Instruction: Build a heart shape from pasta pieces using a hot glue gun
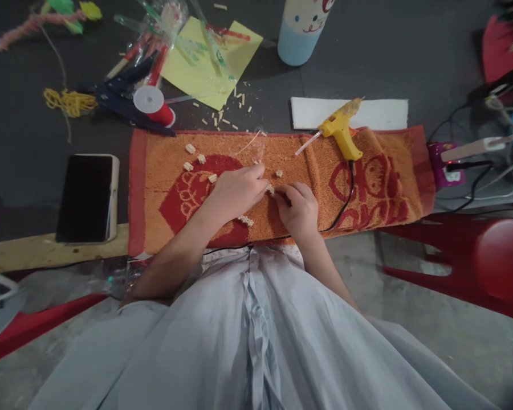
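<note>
I could not tell my left hand's grip, its fingertips being partly hidden. My right hand pinched a half-hidden pale piece over the orange towel; five blocks and one strip lay loose.

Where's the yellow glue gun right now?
Head view, right of centre: the yellow glue gun lies across the far edge of the orange towel, nozzle over the white strip, beyond the right hand.
</note>
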`<state>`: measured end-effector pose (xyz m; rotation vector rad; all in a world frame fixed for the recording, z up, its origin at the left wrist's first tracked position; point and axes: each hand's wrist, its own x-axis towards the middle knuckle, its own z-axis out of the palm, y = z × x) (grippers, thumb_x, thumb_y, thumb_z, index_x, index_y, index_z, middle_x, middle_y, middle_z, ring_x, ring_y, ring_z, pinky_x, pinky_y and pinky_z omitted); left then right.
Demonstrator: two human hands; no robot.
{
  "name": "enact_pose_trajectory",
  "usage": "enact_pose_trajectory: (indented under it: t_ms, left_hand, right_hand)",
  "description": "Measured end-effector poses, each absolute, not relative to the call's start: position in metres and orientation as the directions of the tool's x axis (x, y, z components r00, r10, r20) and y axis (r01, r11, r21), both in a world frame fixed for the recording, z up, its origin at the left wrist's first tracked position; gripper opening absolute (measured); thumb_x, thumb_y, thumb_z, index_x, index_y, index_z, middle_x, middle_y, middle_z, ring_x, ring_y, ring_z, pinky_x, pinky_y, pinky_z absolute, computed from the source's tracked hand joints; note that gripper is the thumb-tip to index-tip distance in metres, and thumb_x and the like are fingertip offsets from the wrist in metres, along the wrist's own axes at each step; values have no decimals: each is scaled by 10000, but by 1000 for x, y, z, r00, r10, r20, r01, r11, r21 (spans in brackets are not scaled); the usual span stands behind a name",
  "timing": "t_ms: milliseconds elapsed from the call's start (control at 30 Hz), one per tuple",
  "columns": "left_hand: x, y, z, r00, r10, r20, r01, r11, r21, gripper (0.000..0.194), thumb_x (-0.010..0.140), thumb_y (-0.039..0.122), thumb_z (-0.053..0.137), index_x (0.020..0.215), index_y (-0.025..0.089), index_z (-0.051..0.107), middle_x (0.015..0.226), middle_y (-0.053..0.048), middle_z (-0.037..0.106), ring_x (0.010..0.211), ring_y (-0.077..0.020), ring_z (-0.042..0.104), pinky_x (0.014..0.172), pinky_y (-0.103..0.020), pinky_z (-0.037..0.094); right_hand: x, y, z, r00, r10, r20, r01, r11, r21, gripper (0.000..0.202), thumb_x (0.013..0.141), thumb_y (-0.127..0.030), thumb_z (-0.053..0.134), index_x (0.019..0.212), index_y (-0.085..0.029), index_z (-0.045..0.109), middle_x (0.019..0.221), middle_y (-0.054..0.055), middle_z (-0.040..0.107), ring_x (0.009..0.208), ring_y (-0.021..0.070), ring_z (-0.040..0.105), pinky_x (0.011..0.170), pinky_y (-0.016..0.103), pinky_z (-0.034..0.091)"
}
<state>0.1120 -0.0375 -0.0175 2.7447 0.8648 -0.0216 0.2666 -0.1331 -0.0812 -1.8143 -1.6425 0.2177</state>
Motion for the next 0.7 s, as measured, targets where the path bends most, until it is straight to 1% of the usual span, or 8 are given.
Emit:
enact_pose_trajectory:
  t_ms: [167,367,500,700]
  left_hand:
    - [112,-37,-17,824,555,-109,565,-798,210,292,993,281,431,905,171,686,988,-70,638,807,-164,589,574,-292,301]
    - [114,-36,-15,826,547,-135,563,-796,223,276,988,270,446,902,163,686,989,-74,641,824,-171,592,580,-302,292]
    - [114,-37,-16,824,551,-131,566,-789,240,281,991,263,439,896,160,682,978,-75,635,825,-173,597,582,-307,301]
    - [114,-37,-14,825,548,-139,565,-797,212,291,997,265,424,906,162,681,987,-71,644,835,-173,602,591,-302,315]
  right_hand:
    - [266,-132,-81,185,938,292,832,8,-554,170,946,-279,534,901,-238,693,869,77,664,844,243,602,813,428,525]
    - [265,-133,-81,154,922,355,868,45,-494,158,949,-267,539,885,-228,677,847,77,663,817,239,594,787,394,527]
    - [265,-132,-81,155,927,341,865,40,-500,172,958,-274,521,889,-233,673,847,74,661,815,237,587,795,394,517]
    - [268,-131,-81,126,930,344,857,72,-510,194,970,-288,503,895,-226,671,866,77,664,827,233,576,812,384,504]
